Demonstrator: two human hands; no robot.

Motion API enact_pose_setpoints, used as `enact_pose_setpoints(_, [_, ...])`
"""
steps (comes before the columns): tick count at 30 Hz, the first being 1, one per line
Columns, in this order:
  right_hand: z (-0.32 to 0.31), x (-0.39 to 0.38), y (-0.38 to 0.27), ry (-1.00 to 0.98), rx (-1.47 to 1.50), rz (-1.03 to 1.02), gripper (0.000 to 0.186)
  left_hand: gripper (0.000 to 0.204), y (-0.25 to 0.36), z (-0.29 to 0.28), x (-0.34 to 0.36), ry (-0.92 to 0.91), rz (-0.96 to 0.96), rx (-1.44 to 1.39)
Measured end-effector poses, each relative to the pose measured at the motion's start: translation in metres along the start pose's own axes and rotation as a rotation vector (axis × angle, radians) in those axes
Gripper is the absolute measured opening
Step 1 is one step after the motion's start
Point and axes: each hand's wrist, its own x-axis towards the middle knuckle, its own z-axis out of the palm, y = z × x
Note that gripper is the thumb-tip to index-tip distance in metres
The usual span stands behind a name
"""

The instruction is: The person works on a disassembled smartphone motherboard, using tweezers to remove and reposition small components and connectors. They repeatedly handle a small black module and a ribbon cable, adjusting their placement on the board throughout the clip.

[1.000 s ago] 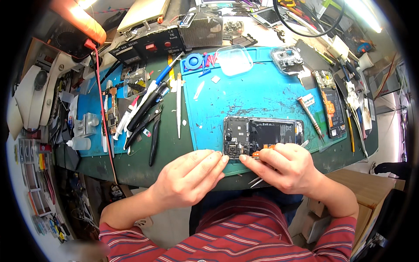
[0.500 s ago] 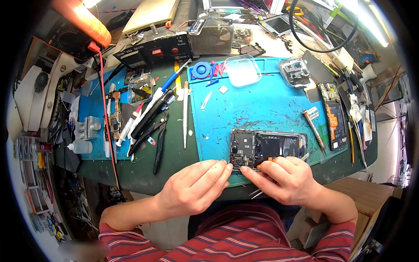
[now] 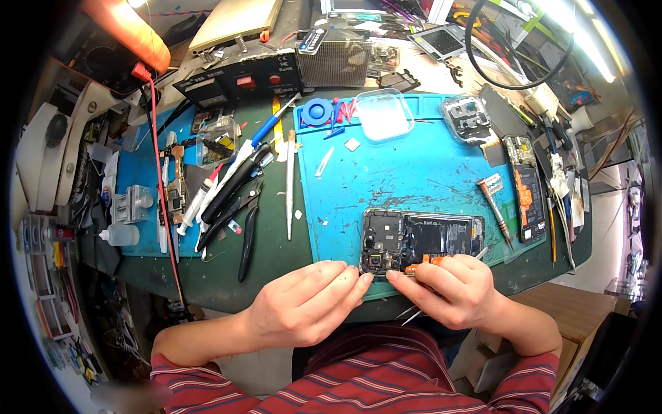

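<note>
An opened smartphone [image 3: 448, 238] lies crosswise on the blue repair mat [image 3: 407, 176], its black battery and camera section showing. At its near left corner my left hand [image 3: 303, 303] is closed, thumb and fingertips pinched on the edge. Just right of it, my right hand [image 3: 455, 293] is closed too, with its index fingertip against the phone's near edge. Thin metal tweezers [image 3: 412, 316] stick out below the right palm, held in the curled fingers. An orange flex part [image 3: 418, 266] shows beside the right fingers. Whatever lies between the left fingertips is hidden.
Left of the mat lie black cutters [image 3: 248, 234], a syringe [image 3: 196, 205] and a silver pen-like tool [image 3: 289, 186]. A second opened phone [image 3: 527, 193] and a brown-handled tool [image 3: 495, 210] are at right. Clear plastic boxes [image 3: 385, 114] stand behind.
Both hands' fingertips have moved slightly down, from over the phone's near left part to its near edge. The whole view has shifted a little.
</note>
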Motion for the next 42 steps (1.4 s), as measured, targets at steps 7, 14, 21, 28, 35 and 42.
enact_pose_setpoints(7, [0.002,-0.001,0.001,0.006,-0.002,-0.009,0.05,0.03,0.0,-0.001,0.002,-0.012,-0.022,-0.011])
enact_pose_setpoints(14, [0.0,-0.002,0.001,0.004,-0.017,-0.02,0.048,0.034,0.0,-0.001,0.003,-0.03,0.002,0.01])
enact_pose_setpoints(21, [0.001,-0.001,0.002,0.013,-0.035,-0.051,0.046,0.034,0.0,-0.001,0.005,-0.024,-0.01,-0.015])
enact_pose_setpoints(28, [0.0,0.0,0.002,0.004,-0.021,-0.053,0.045,0.035,0.0,0.0,0.009,-0.008,-0.005,-0.021])
enact_pose_setpoints(35, [0.001,-0.001,0.002,0.01,0.028,-0.016,0.046,0.036,-0.001,-0.001,0.011,-0.016,-0.024,-0.049])
enact_pose_setpoints(42, [0.003,-0.001,0.005,0.028,0.081,0.002,0.045,0.034,0.0,-0.003,0.008,-0.071,-0.026,-0.057])
